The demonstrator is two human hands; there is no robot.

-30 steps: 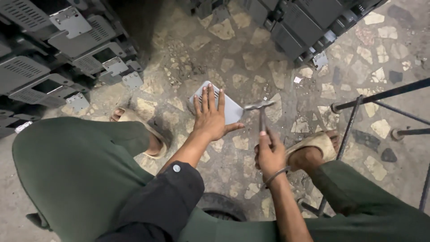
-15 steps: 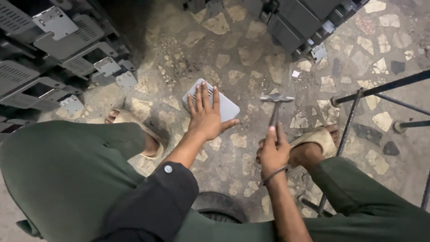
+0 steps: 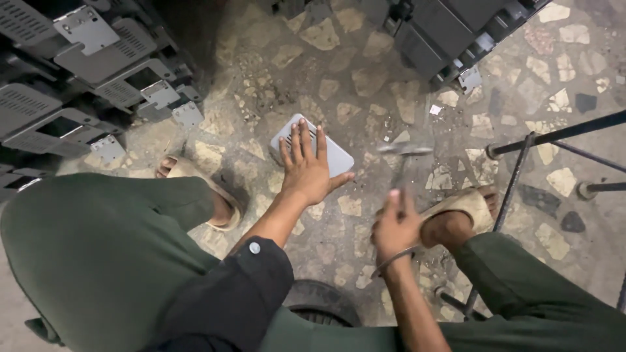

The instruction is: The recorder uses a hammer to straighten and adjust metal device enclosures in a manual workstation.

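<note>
Grey, the vented metal plate (image 3: pixel 312 148) lies flat on the stone floor (image 3: pixel 365 85); I see my left hand (image 3: pixel 306 171) pressing it, fingers spread. My right hand (image 3: pixel 394 225) grips a blurred hammer (image 3: pixel 403 156), fingers wrapped round its handle.

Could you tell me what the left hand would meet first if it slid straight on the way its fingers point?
The left hand lies flat on a small grey vented box. Past its far edge comes bare stone floor, then probably the dark casings; depth is unclear.
</note>
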